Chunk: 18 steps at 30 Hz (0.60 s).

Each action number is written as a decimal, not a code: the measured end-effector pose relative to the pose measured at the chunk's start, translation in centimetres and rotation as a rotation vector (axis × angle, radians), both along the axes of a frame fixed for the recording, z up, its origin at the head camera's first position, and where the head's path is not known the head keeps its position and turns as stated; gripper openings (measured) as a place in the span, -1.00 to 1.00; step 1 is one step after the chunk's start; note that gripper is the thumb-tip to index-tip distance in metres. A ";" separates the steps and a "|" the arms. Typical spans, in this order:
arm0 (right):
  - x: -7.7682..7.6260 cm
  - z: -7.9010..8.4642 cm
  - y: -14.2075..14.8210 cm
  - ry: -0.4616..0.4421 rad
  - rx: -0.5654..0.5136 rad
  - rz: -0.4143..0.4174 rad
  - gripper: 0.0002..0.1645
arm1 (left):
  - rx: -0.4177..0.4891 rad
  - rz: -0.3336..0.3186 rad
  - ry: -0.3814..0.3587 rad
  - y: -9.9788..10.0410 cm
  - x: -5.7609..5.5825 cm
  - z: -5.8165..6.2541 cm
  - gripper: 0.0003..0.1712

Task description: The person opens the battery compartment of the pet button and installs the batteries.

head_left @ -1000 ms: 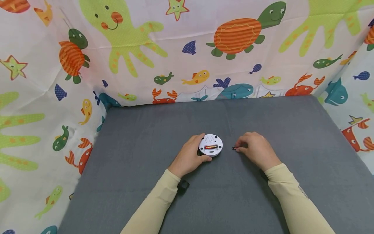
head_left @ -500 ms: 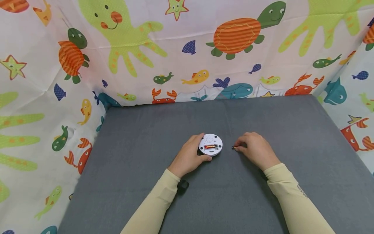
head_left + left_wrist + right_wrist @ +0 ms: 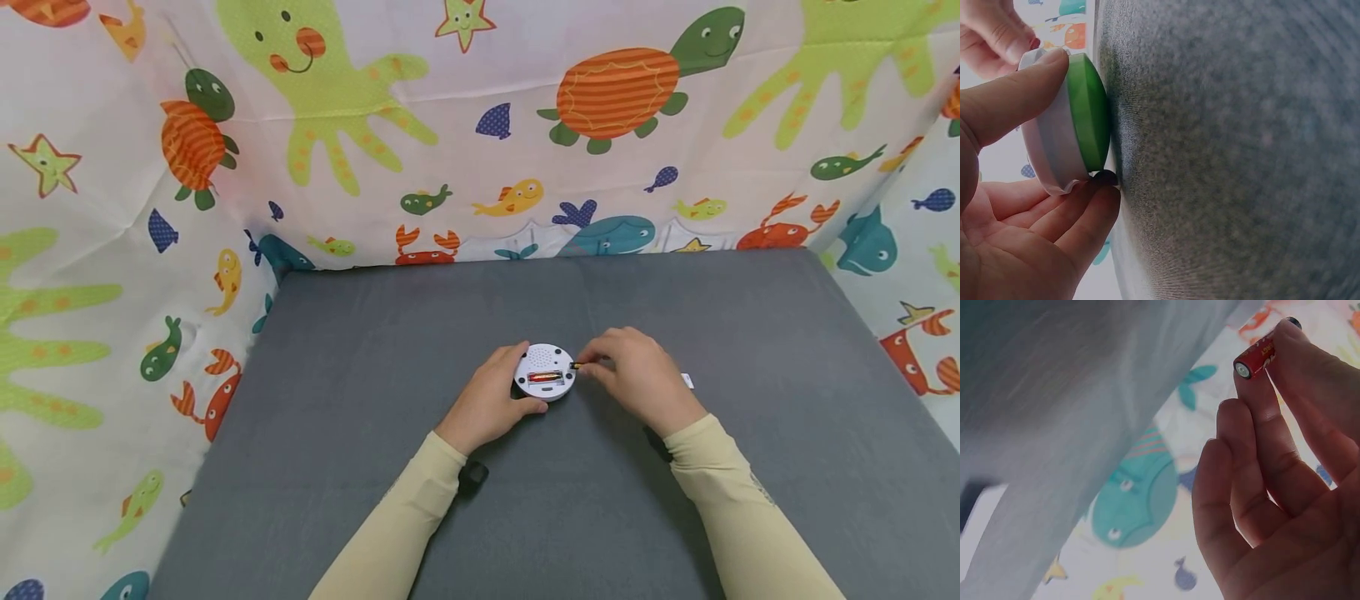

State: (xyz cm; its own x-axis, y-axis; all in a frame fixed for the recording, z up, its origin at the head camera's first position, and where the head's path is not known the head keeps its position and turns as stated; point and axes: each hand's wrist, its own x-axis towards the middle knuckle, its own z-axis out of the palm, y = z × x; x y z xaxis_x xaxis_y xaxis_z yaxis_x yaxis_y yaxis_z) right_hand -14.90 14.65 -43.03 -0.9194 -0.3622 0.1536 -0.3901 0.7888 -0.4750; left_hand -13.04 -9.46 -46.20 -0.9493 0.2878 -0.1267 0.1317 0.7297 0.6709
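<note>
A round device [image 3: 542, 358], its white underside with a speaker grille turned up, sits on the grey table. Its compartment holds one red-and-gold battery [image 3: 544, 377]. In the left wrist view the device's lower part [image 3: 1088, 112] is green. My left hand [image 3: 486, 402] grips the device from the left, thumb on the near side and fingers on the far side. Between thumb and forefinger my right hand [image 3: 643, 377] pinches a second battery [image 3: 1257, 356], red with a dark end. That battery is at the device's right edge; whether they touch, I cannot tell.
The grey tabletop [image 3: 375, 350] spreads around both hands. A small white piece [image 3: 687, 381] lies just right of the right hand, partly hidden by it. Behind and at the sides hangs a cloth [image 3: 480, 158] printed with sea animals.
My right hand has moved left with its battery, up to the device's edge. The small white piece has come into sight behind it. My left hand keeps its grip.
</note>
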 end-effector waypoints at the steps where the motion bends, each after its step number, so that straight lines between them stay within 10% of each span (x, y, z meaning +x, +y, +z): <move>1: 0.0 0.1 -0.5 0.000 -0.006 0.011 -0.92 | 0.004 -0.003 0.002 0.0 0.0 0.0 0.09; 18: 0.3 -1.0 -5.4 -0.002 -0.073 0.135 -0.89 | 0.096 -0.040 0.024 -0.6 0.1 -0.2 0.08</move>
